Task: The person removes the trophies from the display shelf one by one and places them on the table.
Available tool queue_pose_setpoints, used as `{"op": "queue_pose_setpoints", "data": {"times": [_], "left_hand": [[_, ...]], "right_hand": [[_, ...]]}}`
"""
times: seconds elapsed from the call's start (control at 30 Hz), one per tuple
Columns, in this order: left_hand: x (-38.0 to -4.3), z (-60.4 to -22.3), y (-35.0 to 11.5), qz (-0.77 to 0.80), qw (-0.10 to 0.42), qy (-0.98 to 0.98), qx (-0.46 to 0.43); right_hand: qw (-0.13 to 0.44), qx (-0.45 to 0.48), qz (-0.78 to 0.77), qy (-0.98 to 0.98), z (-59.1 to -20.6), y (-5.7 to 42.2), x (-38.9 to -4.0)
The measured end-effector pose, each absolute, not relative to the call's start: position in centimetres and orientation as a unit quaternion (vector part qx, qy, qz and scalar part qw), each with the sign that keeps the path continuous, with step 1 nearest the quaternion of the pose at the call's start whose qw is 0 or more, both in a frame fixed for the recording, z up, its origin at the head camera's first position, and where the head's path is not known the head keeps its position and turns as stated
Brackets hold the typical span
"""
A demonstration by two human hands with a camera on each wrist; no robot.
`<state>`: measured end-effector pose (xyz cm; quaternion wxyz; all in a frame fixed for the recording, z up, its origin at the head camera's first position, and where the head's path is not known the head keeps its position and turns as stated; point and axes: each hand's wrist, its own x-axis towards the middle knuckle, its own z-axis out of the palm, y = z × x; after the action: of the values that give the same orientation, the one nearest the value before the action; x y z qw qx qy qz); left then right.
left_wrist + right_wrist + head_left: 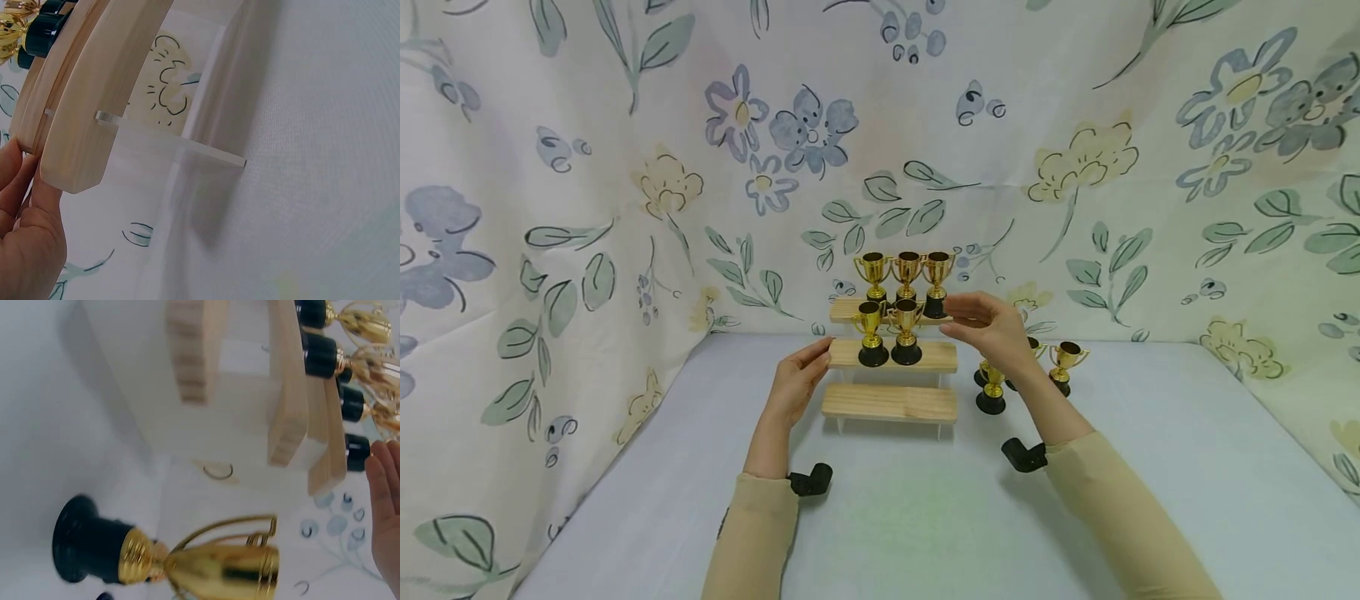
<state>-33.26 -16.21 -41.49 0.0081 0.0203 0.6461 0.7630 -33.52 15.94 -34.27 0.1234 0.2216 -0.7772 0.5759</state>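
Note:
My left hand (793, 383) holds the left end of the middle step of a three-step wooden display stand (887, 400), fingertips right at the board's end. On the top step stand three gold trophy cups with black bases. My right hand (997, 335) is beside the rightmost top trophy (937, 271), thumb and fingers apart. In the right wrist view its straight fingertips are right by that trophy's black base (357, 452). Two more trophies, one on the left (870, 333) and one beside it (907, 333), stand upright on the middle step. The front step holds nothing.
Several trophies stand on the white table (887, 517) right of the stand, one in front (992, 392) and another farther right (1066, 367), partly behind my right forearm. A floral cloth (925, 133) hangs behind. Black cameras are strapped to both wrists.

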Motion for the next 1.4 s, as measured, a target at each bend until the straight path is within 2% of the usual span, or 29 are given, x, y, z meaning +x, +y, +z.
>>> {"op": "queue_pose_setpoints", "data": {"times": [0.23, 0.73, 1.4], "left_hand": [[-33.3, -41.5, -16.2, 0.763, 0.01, 0.646, 0.02], [-33.3, -41.4, -16.2, 0.766, 0.012, 0.643, 0.02], [-33.2, -41.3, -16.2, 0.763, 0.006, 0.646, 0.013]], "right_hand": [[0.097, 0.217, 0.597, -0.767, -33.8, 13.6, -34.0], [0.09, 0.202, 0.597, -0.771, -34.0, 11.4, -34.8], [0.11, 0.204, 0.574, -0.785, -34.1, 11.1, -34.6]]}}
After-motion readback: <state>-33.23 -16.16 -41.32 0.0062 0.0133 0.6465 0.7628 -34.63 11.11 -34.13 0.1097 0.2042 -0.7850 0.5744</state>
